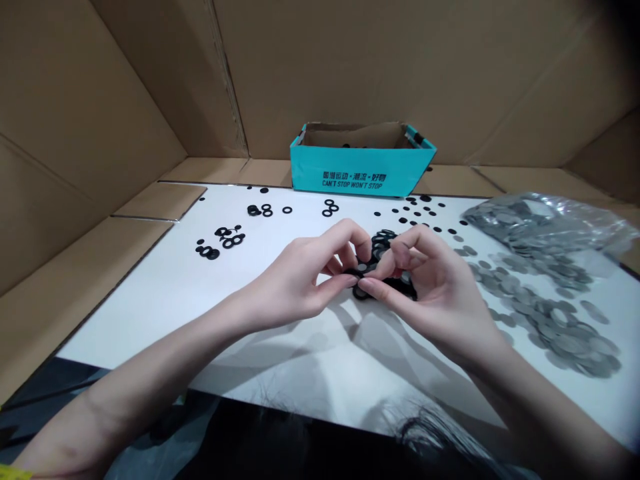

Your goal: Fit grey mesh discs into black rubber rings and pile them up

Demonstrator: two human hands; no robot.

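Observation:
My left hand (295, 283) and my right hand (430, 297) meet at the middle of the white board (280, 333), their fingertips pinching a cluster of black rubber rings (383, 243). Some of the rings stand stacked on edge between my hands, and my fingers hide part of them. Grey metal washers (550, 327) lie in a loose heap to the right of my right hand. Small groups of loose black rings (227, 239) lie on the board to the left of my left hand.
A teal cardboard box (363, 173) with an open top stands at the board's far edge. A plastic bag of metal washers (545, 223) lies at the far right. Small black discs (415, 213) are scattered ahead. Brown cardboard walls (350, 67) surround the board.

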